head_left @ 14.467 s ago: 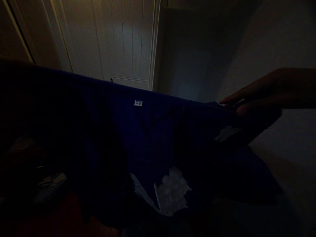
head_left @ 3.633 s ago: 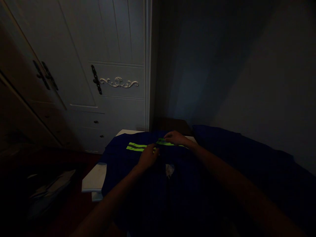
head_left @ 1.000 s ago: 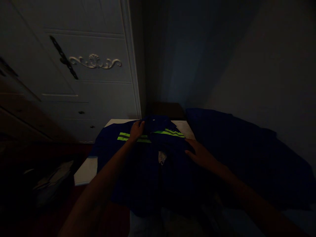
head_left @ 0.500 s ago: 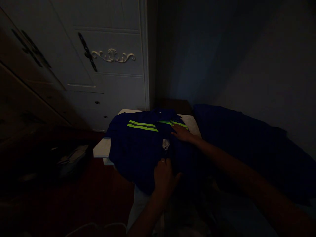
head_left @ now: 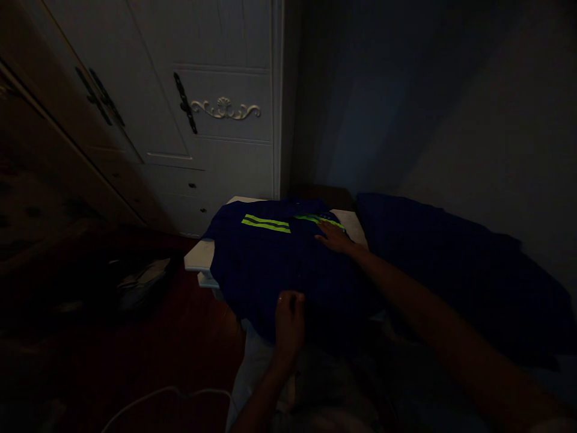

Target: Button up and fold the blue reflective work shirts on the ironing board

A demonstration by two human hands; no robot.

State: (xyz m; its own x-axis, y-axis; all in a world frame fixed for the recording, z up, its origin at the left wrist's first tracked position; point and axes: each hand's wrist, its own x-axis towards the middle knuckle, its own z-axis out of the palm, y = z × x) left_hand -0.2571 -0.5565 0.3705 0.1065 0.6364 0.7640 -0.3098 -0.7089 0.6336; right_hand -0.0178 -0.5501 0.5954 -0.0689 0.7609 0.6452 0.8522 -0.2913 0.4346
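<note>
The front of the dark-blue, lime-striped cloth jacket point(head_left: 256, 255) on the white bench point(head_left: 198, 255) has closed. The left hand point(head_left: 290, 322) curls, hold unclear; the right hand point(head_left: 334, 237) spreads flat, gripping nothing, apparently smoothing; further straightening seems needed.

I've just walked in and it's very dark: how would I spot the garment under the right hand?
Find the white panelled wardrobe; near its right edge stands a white table. Over this lies a dark blue cloth garment. Bright yellow-green bands set it apart from the dark blue fabric at its right, which shows none.
</note>
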